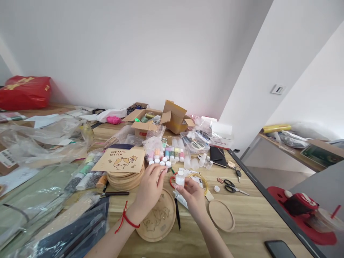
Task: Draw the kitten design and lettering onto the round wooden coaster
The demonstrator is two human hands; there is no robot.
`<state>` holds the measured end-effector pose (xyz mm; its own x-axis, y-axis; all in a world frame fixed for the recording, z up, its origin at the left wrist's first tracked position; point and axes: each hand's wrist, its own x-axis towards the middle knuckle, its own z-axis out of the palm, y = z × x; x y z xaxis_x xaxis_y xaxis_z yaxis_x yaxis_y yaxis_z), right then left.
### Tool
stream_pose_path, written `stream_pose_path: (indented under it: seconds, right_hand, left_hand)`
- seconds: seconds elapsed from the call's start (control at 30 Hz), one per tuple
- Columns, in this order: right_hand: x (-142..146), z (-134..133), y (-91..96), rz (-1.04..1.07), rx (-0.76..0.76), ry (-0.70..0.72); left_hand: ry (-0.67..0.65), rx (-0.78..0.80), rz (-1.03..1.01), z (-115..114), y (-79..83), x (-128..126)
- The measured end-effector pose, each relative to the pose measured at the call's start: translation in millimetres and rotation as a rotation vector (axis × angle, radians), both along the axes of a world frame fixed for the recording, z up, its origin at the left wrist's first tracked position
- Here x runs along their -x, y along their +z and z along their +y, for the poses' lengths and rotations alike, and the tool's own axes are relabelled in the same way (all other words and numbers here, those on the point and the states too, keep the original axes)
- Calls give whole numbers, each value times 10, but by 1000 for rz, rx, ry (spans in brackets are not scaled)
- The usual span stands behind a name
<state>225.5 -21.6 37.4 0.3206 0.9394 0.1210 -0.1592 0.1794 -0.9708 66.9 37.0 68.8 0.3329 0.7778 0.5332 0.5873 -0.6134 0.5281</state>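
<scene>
My right hand [191,195] grips a small clear bottle with a white cap [180,179], holding it upright above the table. My left hand [151,184], with a red string bracelet at the wrist, has its fingers bent and drawn together in front of several white-capped small bottles [165,160]. Whatever those fingertips hold, if anything, is hidden. Below my left hand lies a round wooden disc with a cat drawing [157,220]. A black pen [177,214] rests between my forearms. Near my right hand are a coil of gold wire [205,184] and a loose white cap [216,188].
A kraft card with a kitten [119,160] tops stacked wooden discs [126,182] at left. Scissors [233,187], a small round wooden tray [221,215] and a phone [279,249] lie at right. Open cardboard boxes [174,118] stand behind; plastic bags [45,200] cover the left side.
</scene>
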Motion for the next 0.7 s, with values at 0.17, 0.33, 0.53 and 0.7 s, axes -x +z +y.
stream_pose_path:
  seconds: [0.17, 0.33, 0.53, 0.7]
  right_hand:
    - [17, -9, 14, -30, 0, 46]
    - [13, -36, 46, -99, 6, 51]
    - [18, -50, 67, -104, 25, 32]
    - [23, -79, 122, -116, 22, 38]
  left_hand:
    - [-272, -136, -119, -113, 237, -74]
    - [-325, -222, -69, -74, 222, -74]
    - [-318, -436, 146, -52, 323, -48]
    - [-328, -641, 174, -35, 415, -47]
